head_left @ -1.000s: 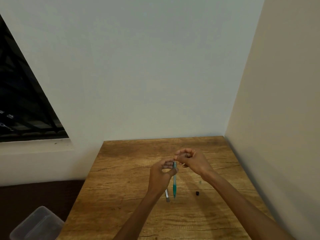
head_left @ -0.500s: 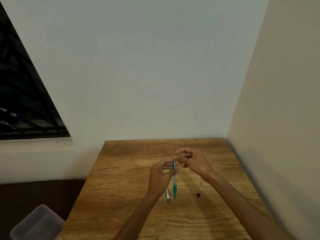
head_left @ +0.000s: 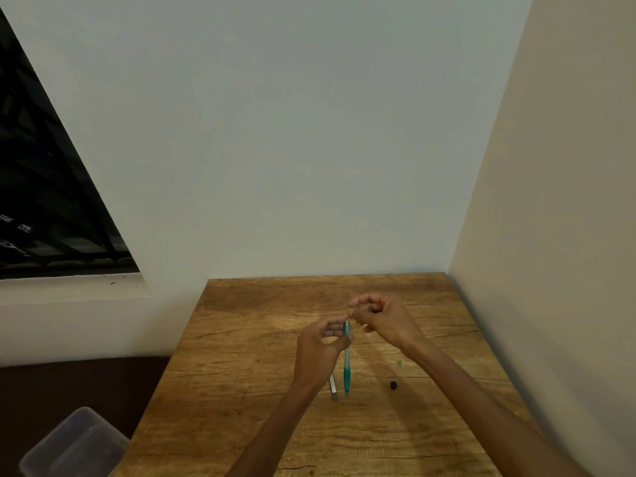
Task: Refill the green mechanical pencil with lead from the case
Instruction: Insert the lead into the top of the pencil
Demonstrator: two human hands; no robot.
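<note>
On table [head_left: 241, 390]: case [head_left: 333, 387] just left of pencil [head_left: 347, 370]; small cap [head_left: 393, 384] right of both
Behind table: wall (window [head_left: 51, 201] to its left)
Left, below table: plastic bin [head_left: 75, 445]

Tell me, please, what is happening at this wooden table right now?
A person is refilling a green mechanical pencil. The left hand holds it upright by its upper part, tip down. The right hand is pinched at its top end; any lead there is too thin to see. On the table lie a slim grey case beside the pencil and a small black piece to the right.
</note>
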